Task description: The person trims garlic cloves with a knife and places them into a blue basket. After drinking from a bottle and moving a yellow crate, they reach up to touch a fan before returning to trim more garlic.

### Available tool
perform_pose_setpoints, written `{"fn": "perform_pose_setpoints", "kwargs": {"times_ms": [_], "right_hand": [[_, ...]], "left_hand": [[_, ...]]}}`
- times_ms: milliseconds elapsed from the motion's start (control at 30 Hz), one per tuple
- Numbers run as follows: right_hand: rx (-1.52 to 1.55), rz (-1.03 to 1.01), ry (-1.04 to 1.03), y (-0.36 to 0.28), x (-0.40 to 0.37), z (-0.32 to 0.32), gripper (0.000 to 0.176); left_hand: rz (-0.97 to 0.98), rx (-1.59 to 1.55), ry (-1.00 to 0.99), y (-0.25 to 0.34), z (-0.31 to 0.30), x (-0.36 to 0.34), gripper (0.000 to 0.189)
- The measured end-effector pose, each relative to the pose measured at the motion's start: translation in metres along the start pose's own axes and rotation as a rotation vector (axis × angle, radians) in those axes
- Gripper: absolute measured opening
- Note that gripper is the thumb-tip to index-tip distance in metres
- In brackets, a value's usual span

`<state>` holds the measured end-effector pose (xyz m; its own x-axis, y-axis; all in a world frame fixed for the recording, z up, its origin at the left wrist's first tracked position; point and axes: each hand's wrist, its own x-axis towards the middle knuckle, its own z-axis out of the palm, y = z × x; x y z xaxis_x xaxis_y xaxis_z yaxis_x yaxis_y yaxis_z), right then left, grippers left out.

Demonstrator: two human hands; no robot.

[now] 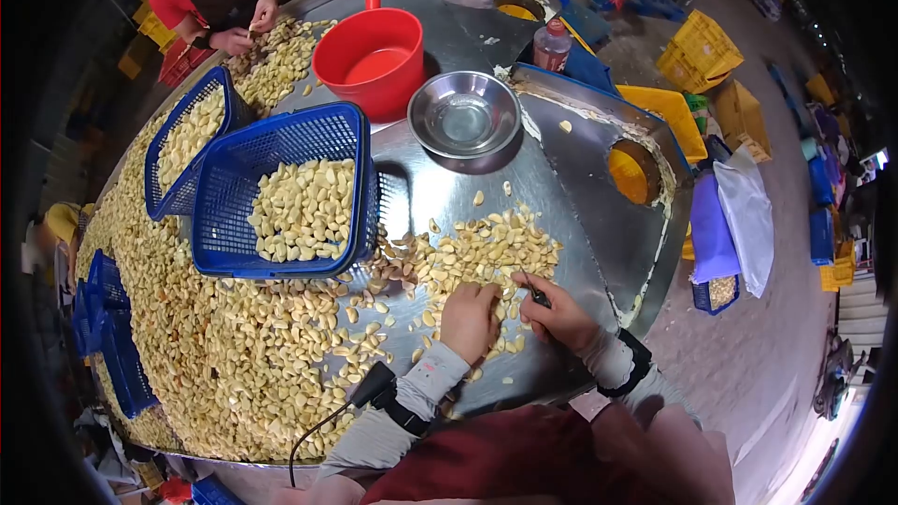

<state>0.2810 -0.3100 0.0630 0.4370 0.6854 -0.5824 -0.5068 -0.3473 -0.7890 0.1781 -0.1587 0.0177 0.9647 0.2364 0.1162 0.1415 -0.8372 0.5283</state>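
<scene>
My left hand (pixel 470 321) rests on a small pile of pale, clove-like pieces (pixel 491 248) on the metal table, its fingers curled down at the pile's near edge; what they hold, if anything, is hidden. Just right of it, my right hand (pixel 559 312) is closed around a small knife (pixel 534 292) with a dark handle, its thin blade pointing up and left over the pieces. A blue basket (pixel 213 196) partly filled with the same pieces stands to the upper left of my hands. Beyond the pile sits a round steel bowl (pixel 465 115) with a little liquid in it.
A large heap of pieces (pixel 224 355) covers the table's left side. A red dipper (pixel 369 61), a second blue basket (pixel 234 108) and a bottle (pixel 552 45) stand farther back. The tabletop has round holes at right (pixel 633 171) and back. A co-worker's hands (pixel 248 33) are at upper left.
</scene>
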Motion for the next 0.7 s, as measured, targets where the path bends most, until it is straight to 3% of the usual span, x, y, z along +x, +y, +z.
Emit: {"fn": "perform_pose_setpoints", "kwargs": {"times_ms": [67, 167, 200, 267, 300, 400, 533, 700], "right_hand": [[0.050, -0.013, -0.015, -0.001, -0.009, 0.007, 0.051], [0.265, -0.032, -0.025, 0.008, -0.014, 0.008, 0.049], [0.275, -0.052, 0.005, 0.011, -0.012, 0.007, 0.047], [0.285, -0.073, 0.037, 0.012, -0.013, 0.007, 0.046], [0.270, -0.065, 0.070, 0.009, -0.016, 0.007, 0.045], [0.238, -0.059, 0.113, 0.004, -0.020, 0.005, 0.044], [0.228, -0.046, 0.118, 0.006, -0.024, 0.002, 0.043], [0.087, -0.104, -0.025, 0.012, -0.030, 0.007, 0.047]], "left_hand": [[-0.094, -0.325, -0.030, -0.009, -0.002, -0.002, 0.015], [-0.077, -0.453, -0.104, -0.011, 0.007, -0.008, 0.009], [-0.077, -0.453, -0.104, -0.009, 0.009, -0.010, 0.009], [0.143, -0.223, -0.231, 0.001, 0.007, -0.013, 0.009], [0.136, -0.166, -0.320, 0.006, 0.005, -0.014, 0.009], [0.254, -0.137, -0.299, 0.008, 0.013, -0.025, 0.010], [0.288, -0.191, -0.207, 0.006, 0.020, -0.038, 0.010], [0.261, -0.123, -0.266, 0.005, 0.016, -0.040, 0.019]]}}
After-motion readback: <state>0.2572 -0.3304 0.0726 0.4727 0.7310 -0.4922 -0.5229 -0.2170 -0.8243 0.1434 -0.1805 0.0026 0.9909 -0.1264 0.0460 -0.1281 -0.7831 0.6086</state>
